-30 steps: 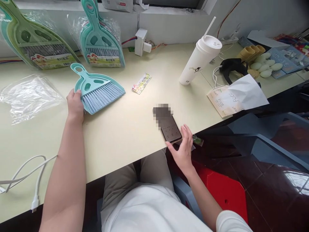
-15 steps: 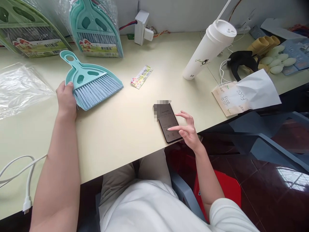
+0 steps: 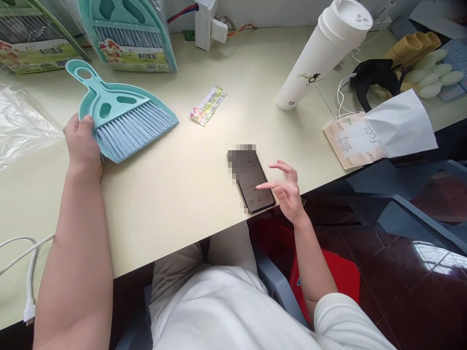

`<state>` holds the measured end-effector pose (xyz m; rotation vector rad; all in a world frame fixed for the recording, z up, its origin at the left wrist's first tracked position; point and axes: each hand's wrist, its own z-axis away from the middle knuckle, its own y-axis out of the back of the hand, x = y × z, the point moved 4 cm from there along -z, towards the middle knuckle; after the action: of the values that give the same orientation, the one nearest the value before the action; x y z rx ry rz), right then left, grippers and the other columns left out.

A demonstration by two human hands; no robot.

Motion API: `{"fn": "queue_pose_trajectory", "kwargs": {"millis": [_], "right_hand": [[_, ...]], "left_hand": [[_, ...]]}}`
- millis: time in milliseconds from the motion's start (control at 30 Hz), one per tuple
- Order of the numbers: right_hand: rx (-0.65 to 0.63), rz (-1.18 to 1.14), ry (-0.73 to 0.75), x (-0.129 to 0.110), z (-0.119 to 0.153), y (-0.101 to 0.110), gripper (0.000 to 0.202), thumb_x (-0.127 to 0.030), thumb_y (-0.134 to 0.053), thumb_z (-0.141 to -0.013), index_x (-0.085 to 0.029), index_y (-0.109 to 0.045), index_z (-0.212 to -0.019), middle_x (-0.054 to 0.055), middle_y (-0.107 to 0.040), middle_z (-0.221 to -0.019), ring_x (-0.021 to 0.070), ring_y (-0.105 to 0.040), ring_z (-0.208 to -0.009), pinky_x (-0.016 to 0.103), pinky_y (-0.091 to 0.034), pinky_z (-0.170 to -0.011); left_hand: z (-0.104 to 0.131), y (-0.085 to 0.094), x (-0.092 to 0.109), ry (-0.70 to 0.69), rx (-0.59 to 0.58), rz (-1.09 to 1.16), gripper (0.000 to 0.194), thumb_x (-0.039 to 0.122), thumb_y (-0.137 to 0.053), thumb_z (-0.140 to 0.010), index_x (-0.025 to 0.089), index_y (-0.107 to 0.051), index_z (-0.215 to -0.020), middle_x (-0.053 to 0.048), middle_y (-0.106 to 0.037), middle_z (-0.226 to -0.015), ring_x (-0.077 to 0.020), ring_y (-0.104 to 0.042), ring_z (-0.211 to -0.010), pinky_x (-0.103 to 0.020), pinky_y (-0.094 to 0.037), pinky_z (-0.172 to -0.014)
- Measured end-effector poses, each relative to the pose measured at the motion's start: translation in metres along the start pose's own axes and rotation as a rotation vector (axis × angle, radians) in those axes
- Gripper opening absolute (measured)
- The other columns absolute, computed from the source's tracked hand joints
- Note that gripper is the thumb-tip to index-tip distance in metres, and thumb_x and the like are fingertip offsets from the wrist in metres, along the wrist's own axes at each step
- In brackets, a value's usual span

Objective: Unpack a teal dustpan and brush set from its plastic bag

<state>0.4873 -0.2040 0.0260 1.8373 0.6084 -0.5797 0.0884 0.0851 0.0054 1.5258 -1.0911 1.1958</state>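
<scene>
- Through my feed, the turquoise dustpan-and-brush set (image 3: pixel 124 116) stands on the left, between the table's (image 3: pixel 164 209) far and near edges
- My left hand (image 3: pixel 83 146) grips its side, thumb in front, presumably to keep it tilted towards me
- My right hand (image 3: pixel 286 192) grasps nothing; its index finger is over the phone (image 3: pixel 251 182), contact unclear
- The phone lies by the near edge, likely for easy reach
- Beyond, a label (image 3: pixel 208 105) lies flat

The left hand (image 3: pixel 83 143) holds a dustpan (image 3: pixel 140 92), with a brush (image 3: pixel 133 129) inside, at its edge. The right hand (image 3: pixel 291 197) is beside a phone (image 3: pixel 252 175) and extends the forefinger (image 3: pixel 265 185) over it. A label (image 3: pixel 208 106) lies between the dustpan and a cup (image 3: pixel 321 58).
</scene>
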Motion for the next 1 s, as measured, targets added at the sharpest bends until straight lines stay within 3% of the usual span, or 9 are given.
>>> {"fn": "queue_pose_trajectory", "kwargs": {"millis": [333, 533, 733, 1000], "right_hand": [[-0.042, 0.021, 0.031, -0.002, -0.001, -0.002, 0.053, -0.058, -0.034, -0.098, -0.037, -0.081, -0.088, 0.001, -0.054, -0.133, 0.0289, -0.039, -0.139, 0.053, -0.029, -0.122], [0.093, -0.059, -0.017, 0.005, 0.001, 0.002, 0.056, -0.057, -0.033, -0.099, -0.033, -0.081, -0.084, 0.004, -0.055, -0.127, 0.0281, -0.043, -0.137, 0.051, -0.035, -0.119], [0.133, -0.087, -0.065, 0.009, 0.002, 0.004, 0.056, -0.055, -0.034, -0.099, -0.031, -0.081, -0.078, 0.005, -0.056, -0.125, 0.0269, -0.047, -0.134, 0.05, -0.039, -0.117], [0.071, -0.037, -0.045, 0.006, 0.0, 0.002, 0.054, -0.057, -0.036, -0.098, -0.034, -0.081, -0.079, 0.003, -0.057, -0.127, 0.028, -0.044, -0.136, 0.051, -0.036, -0.119]], "left_hand": [[-0.003, 0.002, -0.005, -0.02, -0.009, -0.001, 0.028, 0.033, -0.06, -0.077, 0.018, -0.038, -0.069, 0.003, -0.029, -0.066, -0.009, -0.028, -0.06, -0.023, -0.025, -0.056], [-0.006, 0.004, -0.01, -0.016, -0.007, 0.032, 0.026, 0.029, -0.059, -0.08, 0.018, -0.038, -0.07, 0.003, -0.03, -0.067, -0.0089, -0.03, -0.06, -0.023, -0.027, -0.057], [-0.005, 0.003, -0.008, -0.011, -0.012, 0.007, 0.033, 0.037, -0.062, -0.079, 0.019, -0.036, -0.069, 0.003, -0.029, -0.067, -0.0094, -0.031, -0.06, -0.023, -0.027, -0.057], [-0.003, 0.001, -0.005, -0.005, -0.015, -0.048, 0.048, 0.057, -0.064, -0.066, 0.021, -0.034, -0.07, 0.002, -0.026, -0.068, -0.0105, -0.028, -0.062, -0.025, -0.029, -0.059]]}}
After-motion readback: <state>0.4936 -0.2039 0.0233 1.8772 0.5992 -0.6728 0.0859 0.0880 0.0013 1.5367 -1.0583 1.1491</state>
